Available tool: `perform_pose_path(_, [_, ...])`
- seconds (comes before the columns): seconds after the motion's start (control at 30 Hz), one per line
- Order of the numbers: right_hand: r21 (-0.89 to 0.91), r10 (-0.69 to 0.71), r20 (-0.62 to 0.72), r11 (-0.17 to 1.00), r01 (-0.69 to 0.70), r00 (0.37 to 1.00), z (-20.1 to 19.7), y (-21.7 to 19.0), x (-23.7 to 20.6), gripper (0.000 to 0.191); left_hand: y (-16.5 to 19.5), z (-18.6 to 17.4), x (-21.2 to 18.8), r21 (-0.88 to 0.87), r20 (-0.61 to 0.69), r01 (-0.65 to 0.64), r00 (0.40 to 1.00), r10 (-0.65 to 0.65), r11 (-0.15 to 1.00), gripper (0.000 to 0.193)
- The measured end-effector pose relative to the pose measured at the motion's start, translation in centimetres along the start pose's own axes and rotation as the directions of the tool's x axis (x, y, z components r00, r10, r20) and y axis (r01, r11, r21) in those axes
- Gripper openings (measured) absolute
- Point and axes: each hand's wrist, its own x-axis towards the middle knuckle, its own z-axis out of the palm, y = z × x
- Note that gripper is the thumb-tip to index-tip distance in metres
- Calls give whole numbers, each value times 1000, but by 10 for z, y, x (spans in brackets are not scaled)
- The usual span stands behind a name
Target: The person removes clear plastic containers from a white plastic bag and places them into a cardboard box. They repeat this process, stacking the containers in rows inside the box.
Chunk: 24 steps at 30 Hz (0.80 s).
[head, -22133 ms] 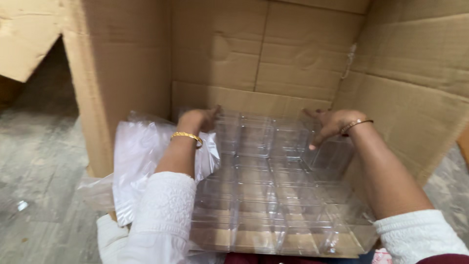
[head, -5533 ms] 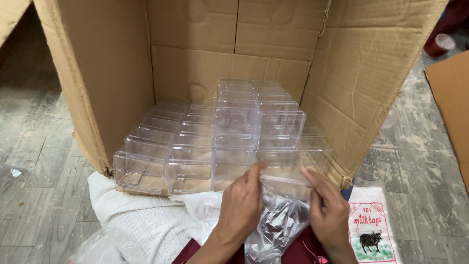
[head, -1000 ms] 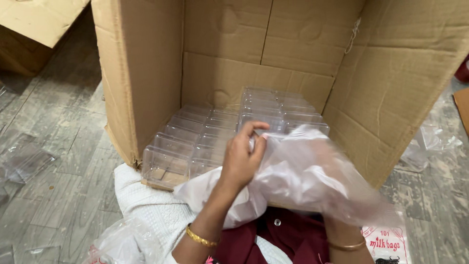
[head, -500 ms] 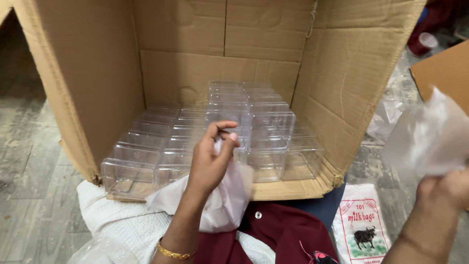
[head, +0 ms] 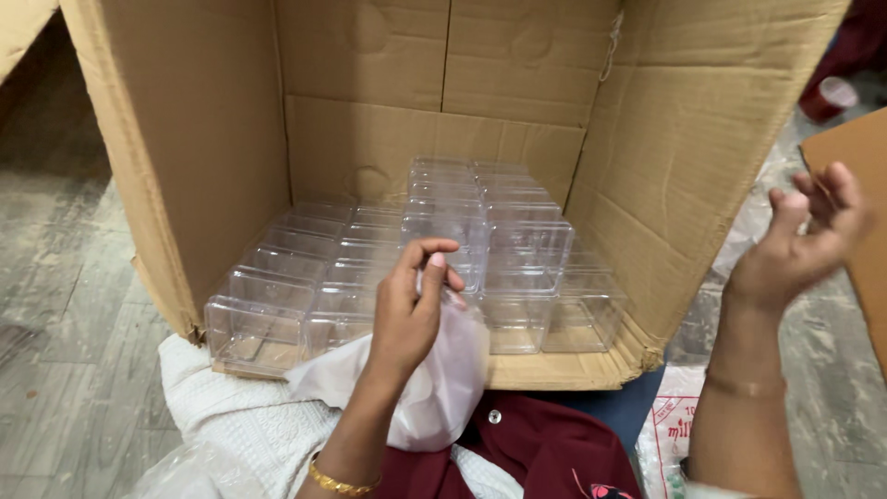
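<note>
A big cardboard box (head: 370, 111) lies on its side, open toward me. Rows of clear plastic boxes (head: 370, 268) cover its floor, with a second layer stacked at the middle right. My left hand (head: 411, 310) is in front of the box mouth, fingers pinched on a crumpled clear plastic bag (head: 434, 388) that hangs down over my lap. My right hand (head: 808, 236) is raised off to the right, outside the box, fingers loosely curled and holding nothing.
White cloth (head: 231, 420) and dark red fabric (head: 545, 453) lie under the box's front edge. A printed white bag (head: 670, 434) sits at lower right, a brown cardboard sheet (head: 864, 185) at far right, and grey plank floor (head: 65, 305) on the left.
Half a second ago my right hand held a clear plastic bag out to the right; now that hand is empty and the bag is out of view. My left hand keeps its bag.
</note>
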Motion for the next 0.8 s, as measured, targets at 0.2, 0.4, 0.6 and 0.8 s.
perform_pose_path(0.2, [280, -34, 763, 917, -284, 646, 75, -145, -104, 86, 9, 5, 2, -7, -2, -25, 1000, 25, 1000, 27])
perform_pose_path(0.4, [87, 489, 735, 618, -781, 469, 95, -122, -149, 24, 25, -25, 0, -177, 162, 56, 986, -27, 983, 41])
perform_pose_path(0.6, [165, 472, 658, 670, -724, 586, 78, -105, -150, 17, -5, -22, -8, -139, 163, 87, 985, -63, 986, 19])
perform_pose_path(0.8, [27, 497, 647, 743, -669, 578, 76, -117, -127, 22, -14, -3, -3, -405, 214, 110, 976, -22, 908, 21])
